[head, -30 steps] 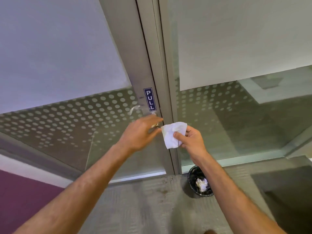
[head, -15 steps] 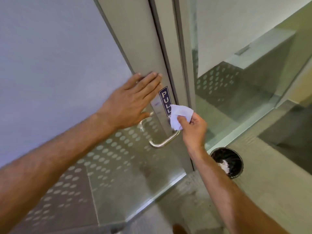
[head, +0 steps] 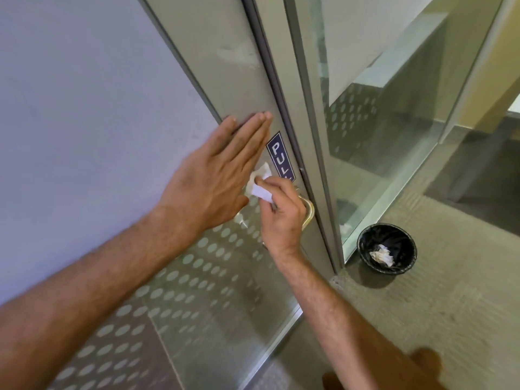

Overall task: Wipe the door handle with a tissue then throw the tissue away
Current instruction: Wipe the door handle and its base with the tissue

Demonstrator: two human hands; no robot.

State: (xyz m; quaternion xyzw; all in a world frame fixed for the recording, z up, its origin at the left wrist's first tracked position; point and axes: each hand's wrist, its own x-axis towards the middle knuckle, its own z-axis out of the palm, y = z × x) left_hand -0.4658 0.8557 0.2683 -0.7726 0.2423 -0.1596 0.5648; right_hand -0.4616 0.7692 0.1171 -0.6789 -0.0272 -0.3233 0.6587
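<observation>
right hand point(head: 282, 218) rubbing a tissue point(head: 260, 183) on the door handle point(head: 307, 212)

the left hand point(head: 216, 175) lies flat and spread against the door's metal frame point(head: 225, 60), fingers straight, gripping nothing; the right hand is clenched around the white tissue, pinching it between thumb and fingers and pressing it at the upper part of the metal handle, just below the blue pull sign point(head: 280, 156); most of the handle is hidden behind the hand; a black bin point(head: 387, 249) stands on the carpet point(head: 450, 291) well to the right, beside the glass panel point(head: 380, 122), with a crumpled tissue point(head: 382, 254) inside
</observation>
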